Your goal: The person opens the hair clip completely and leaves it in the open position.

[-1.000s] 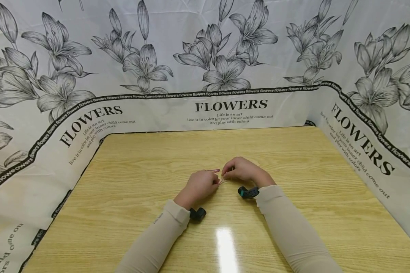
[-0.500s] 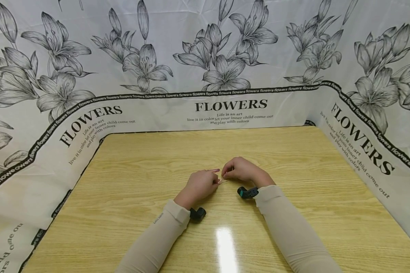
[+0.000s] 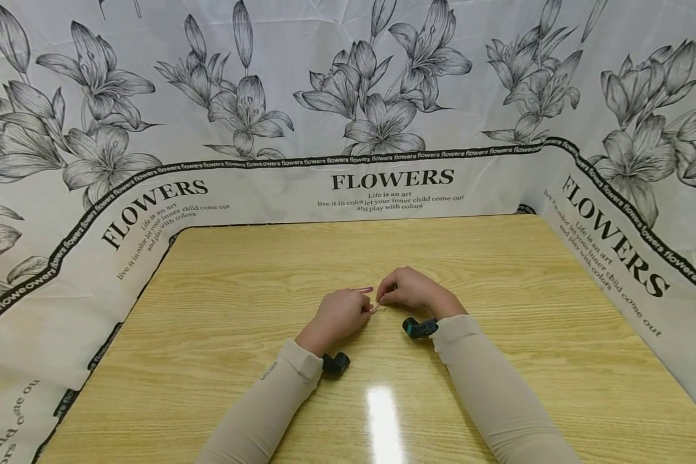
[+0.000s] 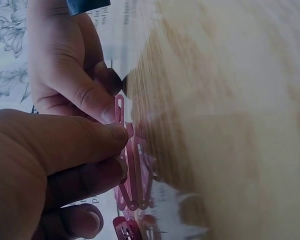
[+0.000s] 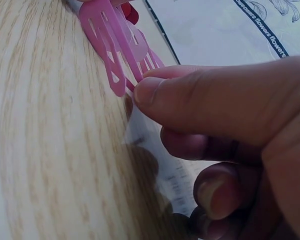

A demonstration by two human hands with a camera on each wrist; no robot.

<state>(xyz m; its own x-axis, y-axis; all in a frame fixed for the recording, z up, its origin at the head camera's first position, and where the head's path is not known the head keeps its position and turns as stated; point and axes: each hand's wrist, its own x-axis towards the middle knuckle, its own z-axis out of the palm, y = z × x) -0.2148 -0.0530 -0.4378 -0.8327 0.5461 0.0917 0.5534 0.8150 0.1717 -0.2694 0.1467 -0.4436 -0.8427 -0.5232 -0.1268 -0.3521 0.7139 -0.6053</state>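
Note:
Both hands work close over the table on a pink snap hair clip [image 5: 107, 37]. In the left wrist view, my left hand [image 4: 65, 150] pinches the clip [image 4: 132, 175] between thumb and forefinger, and one narrow loop of it stands up past the thumb. My right hand [image 5: 225, 105] grips a slender part of the clip between thumb tip and forefinger. Its leaf-shaped arms are spread apart in the right wrist view. A darker pink-red clip [image 4: 126, 228] lies lower, beyond my left fingers. In the head view, a pink clip [image 3: 364, 290] shows just past my left hand.
The glossy wood-grain table [image 3: 267, 258] mirrors the hands and clips. A white cloth [image 3: 394, 193] with flower drawings and lettering stands around its back and sides. Black cameras [image 3: 336, 365] are strapped at both wrists.
The hands stay almost in place. Between them, the thin end of the clip has shifted slightly and now shows a little further to the right of my left fingertips.

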